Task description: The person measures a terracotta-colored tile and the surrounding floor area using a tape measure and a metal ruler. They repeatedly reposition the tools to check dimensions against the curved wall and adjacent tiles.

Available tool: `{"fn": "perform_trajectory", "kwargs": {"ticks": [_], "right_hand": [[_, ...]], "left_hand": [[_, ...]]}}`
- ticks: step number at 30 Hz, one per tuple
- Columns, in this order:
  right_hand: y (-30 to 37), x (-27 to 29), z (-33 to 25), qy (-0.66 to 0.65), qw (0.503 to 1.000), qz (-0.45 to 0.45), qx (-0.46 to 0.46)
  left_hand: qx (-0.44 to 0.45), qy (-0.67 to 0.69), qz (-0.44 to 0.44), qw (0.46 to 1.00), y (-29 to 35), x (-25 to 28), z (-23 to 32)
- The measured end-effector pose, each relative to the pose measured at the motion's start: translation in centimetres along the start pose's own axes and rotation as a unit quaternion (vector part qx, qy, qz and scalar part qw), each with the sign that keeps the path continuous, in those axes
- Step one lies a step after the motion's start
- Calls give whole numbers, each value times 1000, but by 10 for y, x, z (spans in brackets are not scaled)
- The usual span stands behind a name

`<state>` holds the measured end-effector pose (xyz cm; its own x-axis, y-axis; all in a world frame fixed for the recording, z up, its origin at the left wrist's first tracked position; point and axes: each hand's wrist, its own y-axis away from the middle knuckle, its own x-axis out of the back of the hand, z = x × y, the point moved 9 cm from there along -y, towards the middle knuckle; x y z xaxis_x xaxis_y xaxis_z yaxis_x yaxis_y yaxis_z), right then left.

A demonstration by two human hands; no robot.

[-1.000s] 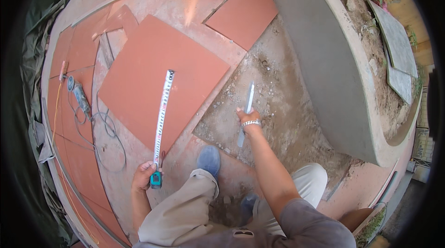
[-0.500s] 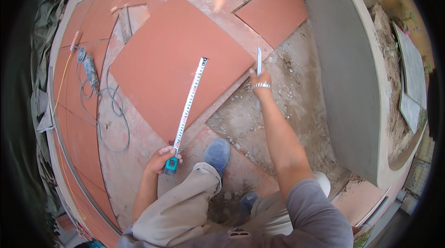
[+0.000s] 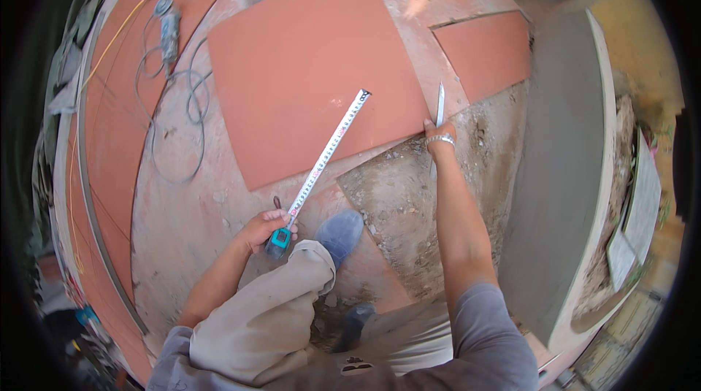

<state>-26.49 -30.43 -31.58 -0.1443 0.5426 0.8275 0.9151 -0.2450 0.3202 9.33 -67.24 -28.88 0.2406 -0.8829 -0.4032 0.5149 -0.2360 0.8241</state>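
My left hand (image 3: 264, 230) is closed around a teal and black tape measure (image 3: 278, 243). Its white blade (image 3: 328, 148) reaches out over a large red-brown tile (image 3: 321, 73), crossing the tile's near edge. A small dark brown piece (image 3: 277, 202) sticks up beside these fingers; what it is I cannot make out. Near the tile's right corner, my right hand (image 3: 441, 131) grips a narrow pale metal strip with a slanted tip (image 3: 440, 102), pointing away from me. The thumb side of this hand is at the tile corner; whether it touches I cannot tell.
An angle grinder (image 3: 169, 33) with a coiled grey cord (image 3: 198, 124) lies at the left. A smaller red-brown tile (image 3: 493, 51) sits at the far right, beside rubble-strewn ground (image 3: 409, 201). A grey curved wall (image 3: 551, 172) rises on the right. My blue shoe (image 3: 340, 236) stands near the tape.
The whole view has turned and shifted. Relative to the large tile, the tape has moved right, away from its near corner. Both hands keep their hold.
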Motion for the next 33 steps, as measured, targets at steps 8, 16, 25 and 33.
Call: {"fn": "perform_trajectory", "kwargs": {"ticks": [8, 16, 25, 33], "right_hand": [[78, -35, -23, 62, 989, -78, 110], [111, -77, -132, -235, 947, -206, 66], [137, -113, -154, -168, 947, -257, 96], [139, -124, -151, -78, 956, -254, 124]], "left_hand": [[10, 56, -2, 998, -14, -6, -27], [11, 42, 9, 999, -37, -22, -30], [-47, 69, 32, 996, -69, -31, -16], [-73, 90, 108, 987, -102, -40, 15]]}}
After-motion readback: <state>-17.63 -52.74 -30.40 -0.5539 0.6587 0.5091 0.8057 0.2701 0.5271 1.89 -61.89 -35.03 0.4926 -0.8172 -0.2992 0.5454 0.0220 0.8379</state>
